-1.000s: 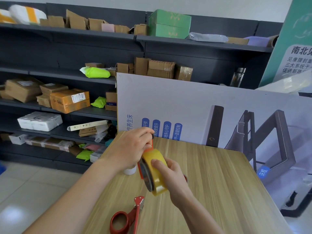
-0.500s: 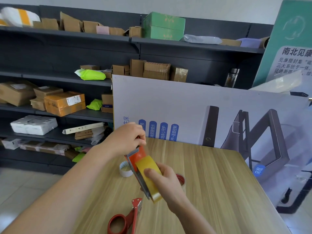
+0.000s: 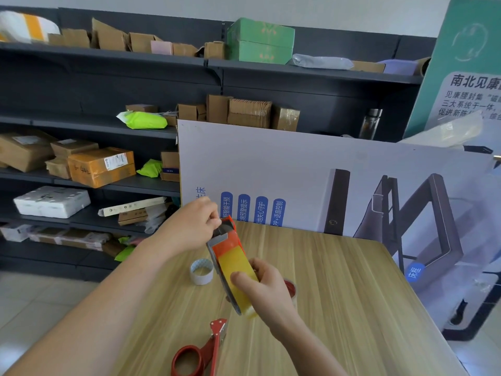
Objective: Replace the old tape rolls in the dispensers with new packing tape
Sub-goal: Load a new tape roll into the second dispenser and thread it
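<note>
I hold a red tape dispenser above the wooden table, loaded with a yellow packing tape roll. My right hand grips the roll from the right side, thumb on its yellow face. My left hand pinches the dispenser's upper end by the grey cutter plate. A white, nearly used-up tape core stands on the table just left of the dispenser. A second red dispenser lies empty at the table's near edge. Something red on the table peeks out behind my right hand.
A large printed board stands along the table's far edge. Dark shelving with cardboard boxes and parcels fills the left and back. A green sign leans at the right. Tiled floor lies left of the table.
Both hands have tilted the dispenser so its cutter end points up and away. The white tape core behind it has come fully into view. My left hand stays at the top end.
</note>
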